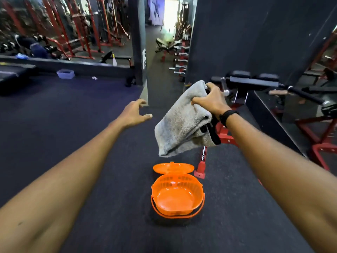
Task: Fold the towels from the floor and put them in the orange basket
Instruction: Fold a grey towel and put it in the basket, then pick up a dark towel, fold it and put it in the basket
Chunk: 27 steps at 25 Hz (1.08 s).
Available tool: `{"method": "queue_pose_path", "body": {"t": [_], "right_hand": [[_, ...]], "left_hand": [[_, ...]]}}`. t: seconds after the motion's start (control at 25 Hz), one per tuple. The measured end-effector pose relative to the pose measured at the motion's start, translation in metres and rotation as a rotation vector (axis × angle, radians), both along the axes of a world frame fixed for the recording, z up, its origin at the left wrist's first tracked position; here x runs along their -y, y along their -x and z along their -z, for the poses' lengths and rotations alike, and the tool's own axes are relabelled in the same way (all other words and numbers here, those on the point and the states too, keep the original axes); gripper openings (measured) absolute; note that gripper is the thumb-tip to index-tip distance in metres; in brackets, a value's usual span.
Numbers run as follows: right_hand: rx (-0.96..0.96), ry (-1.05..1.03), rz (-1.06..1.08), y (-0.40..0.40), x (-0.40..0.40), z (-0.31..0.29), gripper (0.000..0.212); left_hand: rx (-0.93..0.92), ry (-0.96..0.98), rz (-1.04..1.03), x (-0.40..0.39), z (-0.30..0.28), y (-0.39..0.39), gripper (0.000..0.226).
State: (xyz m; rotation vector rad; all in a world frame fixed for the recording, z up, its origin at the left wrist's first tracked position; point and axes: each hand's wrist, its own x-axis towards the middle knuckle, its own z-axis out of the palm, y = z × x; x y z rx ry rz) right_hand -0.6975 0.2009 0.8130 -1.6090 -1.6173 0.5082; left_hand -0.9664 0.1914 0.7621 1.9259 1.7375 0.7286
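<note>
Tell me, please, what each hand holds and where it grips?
The right hand grips the grey towel by its bunched upper edge; the left hand holds nothing.

Grey towel [179, 121]: bunched, partly folded, hanging in mid-air. Orange basket [177, 195]: upright on floor at its 6 o'clock, lid open, interior bare.

One grey terry towel [179, 121], bunched with one black cloth [215, 132]. One orange slotted plastic basket [177, 193] with one hinged orange lid [173, 168]. Two bare hands: left [134, 113], right [212, 101]. One pale lilac plastic tub [65, 73].
</note>
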Motion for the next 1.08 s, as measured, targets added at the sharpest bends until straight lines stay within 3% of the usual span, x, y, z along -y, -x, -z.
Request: {"method": "queue_pose_path", "body": {"t": [0.24,0.64,0.76,0.88,1.08], "right_hand": [[0.112,0.269,0.048,-0.036,-0.046,0.137,0.034],[0.25,0.625,0.109,-0.084,-0.119,0.378,0.042],[0.174,0.711,0.029,-0.084,-0.139,0.447,0.052],[0.073,0.802,-0.03,-0.095,-0.169,0.526,0.046],[0.21,0.828,0.058,-0.112,-0.196,0.628,0.064]], "left_hand": [[-0.052,0.25,0.049,-0.042,0.111,-0.024,0.055],[-0.203,0.555,0.127,-0.134,0.306,-0.054,0.052],[-0.247,0.598,0.19,-0.161,0.369,-0.056,0.053],[-0.274,0.601,0.23,-0.193,0.445,-0.058,0.052],[-0.266,0.625,0.233,-0.225,0.532,-0.061,0.055]]}}
